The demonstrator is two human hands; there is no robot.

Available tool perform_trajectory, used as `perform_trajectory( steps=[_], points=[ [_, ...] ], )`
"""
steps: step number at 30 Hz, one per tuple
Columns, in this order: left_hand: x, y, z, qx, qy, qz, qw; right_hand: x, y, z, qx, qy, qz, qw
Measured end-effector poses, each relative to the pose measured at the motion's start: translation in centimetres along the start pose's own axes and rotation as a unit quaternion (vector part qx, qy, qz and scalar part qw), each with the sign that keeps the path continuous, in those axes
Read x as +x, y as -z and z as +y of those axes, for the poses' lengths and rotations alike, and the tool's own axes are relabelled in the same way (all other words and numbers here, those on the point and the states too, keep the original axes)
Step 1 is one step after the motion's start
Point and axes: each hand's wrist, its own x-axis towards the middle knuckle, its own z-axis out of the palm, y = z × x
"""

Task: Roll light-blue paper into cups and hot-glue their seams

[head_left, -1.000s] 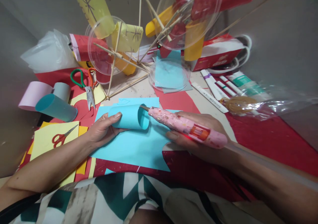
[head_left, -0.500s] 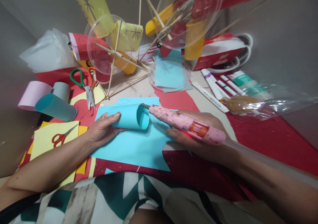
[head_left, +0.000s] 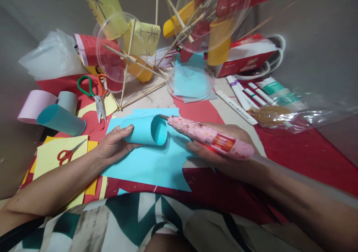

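Observation:
My left hand [head_left: 116, 142] grips a light blue paper tube [head_left: 141, 129] by its left end, thumb on top and fingers underneath. The tube lies on its side over a light blue paper sheet [head_left: 151, 166], its open end facing right. In my right hand [head_left: 232, 166] is a pink hot glue gun [head_left: 209, 137], speckled with dried bits, with an orange switch and a red glow beneath. Its metal tip points left and is at the upper rim of the tube's open end; I cannot tell if it touches. My right fingers are partly hidden behind the glue gun.
Green-and-orange-handled scissors [head_left: 99, 103] and small red scissors [head_left: 67, 154] lie on the left, near a teal paper tube [head_left: 61, 119]. A stick frame [head_left: 142, 94] with clear plastic discs stands behind. Markers [head_left: 243, 93] and a bag of rubber bands [head_left: 270, 116] are on the right.
Almost nothing differs. The whole view has shifted very slightly; both hands keep their hold, and the glue gun's tip stays at the tube's upper rim.

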Motion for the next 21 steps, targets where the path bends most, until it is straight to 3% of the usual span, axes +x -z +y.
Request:
perform_trajectory(
  steps=[4,12,21],
  points=[
    [0.0,0.2,0.0,0.011,-0.005,-0.021,1.0,0.2,0.1,-0.4,0.01,0.036,0.031,0.999],
    [-0.1,0.3,0.0,0.007,-0.004,-0.052,0.999,0.2,1.5,-1.4,0.001,-0.041,-0.038,0.998],
    [-0.3,-0.1,0.4,0.016,0.001,-0.039,0.999,0.5,1.4,-2.1,0.021,-0.025,-0.026,0.999]
  ],
)
